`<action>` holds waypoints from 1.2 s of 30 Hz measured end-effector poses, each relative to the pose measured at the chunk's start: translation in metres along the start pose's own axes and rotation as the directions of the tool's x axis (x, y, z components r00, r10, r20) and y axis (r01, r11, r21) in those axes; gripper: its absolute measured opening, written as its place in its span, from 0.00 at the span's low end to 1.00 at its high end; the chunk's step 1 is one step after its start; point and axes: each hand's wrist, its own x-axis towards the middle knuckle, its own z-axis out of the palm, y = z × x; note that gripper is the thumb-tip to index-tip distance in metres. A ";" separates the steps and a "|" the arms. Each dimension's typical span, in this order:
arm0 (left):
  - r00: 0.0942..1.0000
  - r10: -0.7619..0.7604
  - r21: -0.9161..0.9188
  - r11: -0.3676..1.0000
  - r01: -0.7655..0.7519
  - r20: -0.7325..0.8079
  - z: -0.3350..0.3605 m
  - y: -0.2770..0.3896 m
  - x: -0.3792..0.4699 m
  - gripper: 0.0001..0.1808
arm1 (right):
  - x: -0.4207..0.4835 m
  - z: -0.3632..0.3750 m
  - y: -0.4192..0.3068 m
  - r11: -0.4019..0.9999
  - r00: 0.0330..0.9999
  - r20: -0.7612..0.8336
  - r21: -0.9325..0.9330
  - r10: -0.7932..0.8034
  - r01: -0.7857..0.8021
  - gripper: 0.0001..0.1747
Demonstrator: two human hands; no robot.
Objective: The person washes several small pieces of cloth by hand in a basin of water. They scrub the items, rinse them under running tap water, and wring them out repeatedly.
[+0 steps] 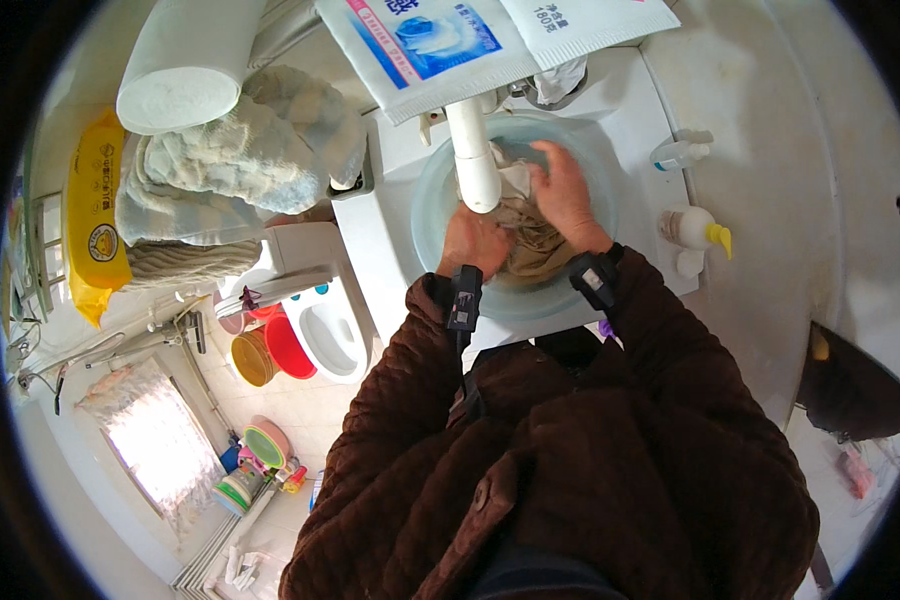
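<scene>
A brown and beige cloth point(540, 244) lies bunched in a pale blue glass-like basin point(436, 191), apparently wet. My left hand point(480, 244) is down on the cloth's left side, its fingers curled out of sight, so a grip cannot be made out. On the other side, my right hand point(566, 191) has its fingers apart and rests against the cloth's edge near a whitish part. Between the hands and the camera, a white spout-like tube point(474, 161) juts over the basin and covers some of the cloth.
A white printed packet point(450, 45) hangs close above the basin. On the white counter's point(379, 225) right stand a clear bottle point(675, 155) and a yellow-topped pump bottle point(690, 227). Towels point(232, 165) and a yellow wipes pack point(96, 217) hang at left, above a toilet point(334, 334) and buckets point(289, 345).
</scene>
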 end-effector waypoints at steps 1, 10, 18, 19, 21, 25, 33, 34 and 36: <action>0.998 -0.066 -0.021 0.998 0.066 -0.023 -0.003 -0.001 0.002 0.30 | -0.002 0.006 0.003 0.977 0.980 -0.018 0.065 -0.201 0.201 0.22; 0.974 -0.057 -0.179 0.984 0.017 -0.221 -0.017 -0.003 -0.006 0.39 | 0.008 0.021 -0.017 0.950 0.932 0.334 -0.311 0.141 -0.032 0.17; 0.988 -0.055 -0.151 0.985 0.077 0.147 -0.039 0.002 0.003 0.24 | -0.049 -0.009 -0.090 0.883 0.898 0.435 0.445 -0.070 -0.147 0.12; 0.994 -0.066 -0.130 0.989 0.077 0.091 -0.043 0.000 0.004 0.22 | -0.052 -0.008 -0.092 0.837 0.905 0.424 0.507 -0.037 -0.203 0.13; 0.997 0.053 0.208 0.976 -0.064 0.060 -0.046 -0.004 0.006 0.19 | -0.048 -0.003 -0.087 0.822 0.903 0.429 0.515 0.000 -0.244 0.14; 0.993 0.059 -0.081 0.994 -0.067 -0.100 -0.033 -0.010 0.006 0.18 | -0.019 0.010 -0.057 0.947 0.955 0.266 0.252 0.132 -0.201 0.18; 0.956 0.288 0.297 0.909 -0.291 0.056 0.015 0.017 -0.032 0.21 | -0.007 -0.027 -0.048 0.213 0.715 0.682 0.730 -0.156 -0.650 0.35; 0.948 0.295 0.303 0.899 -0.318 0.119 0.018 0.021 -0.034 0.21 | -0.005 -0.027 -0.053 0.350 0.741 0.654 0.737 -0.152 -0.578 0.28; 0.942 0.319 0.328 0.883 -0.334 0.102 0.020 0.029 -0.038 0.20 | 0.004 -0.025 -0.057 0.364 0.763 0.645 0.700 0.048 -0.615 0.26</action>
